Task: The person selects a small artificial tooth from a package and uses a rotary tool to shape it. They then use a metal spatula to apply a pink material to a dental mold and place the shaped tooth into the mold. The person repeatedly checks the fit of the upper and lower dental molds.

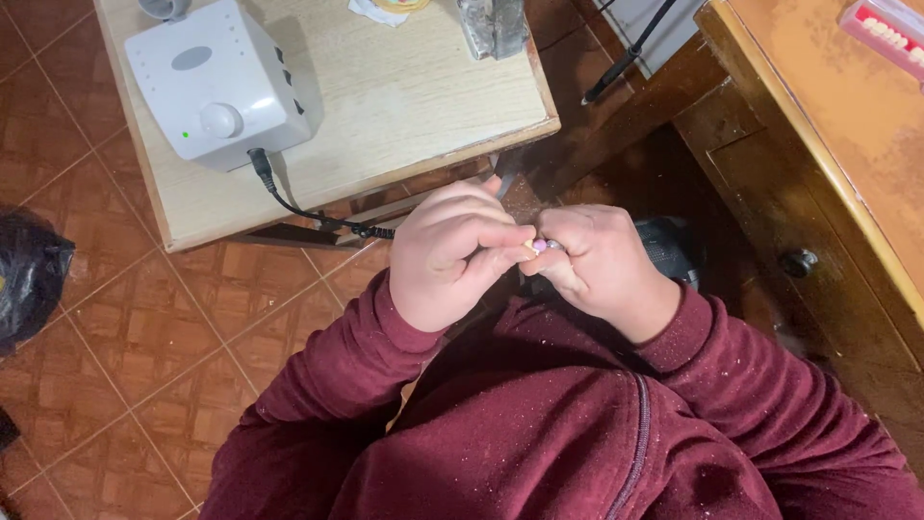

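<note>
My left hand (452, 255) and my right hand (602, 265) meet in front of my chest, fingers curled. Between the fingertips shows a small pink piece (540, 247), pinched where the two hands touch. A black cable (318, 214) runs from the white box (217, 82) on the small table to my left hand, which closes on a handpiece hidden in the fist. I cannot tell which hand carries the pink piece more. Dark red sleeves cover both arms.
A small pale wooden table (414, 106) stands ahead with the white control box on it. A brown wooden desk (828, 144) with a drawer knob (799, 260) stands at right. A pink model of teeth (881, 29) lies on it. A black bag (29, 274) sits at left on the tiled floor.
</note>
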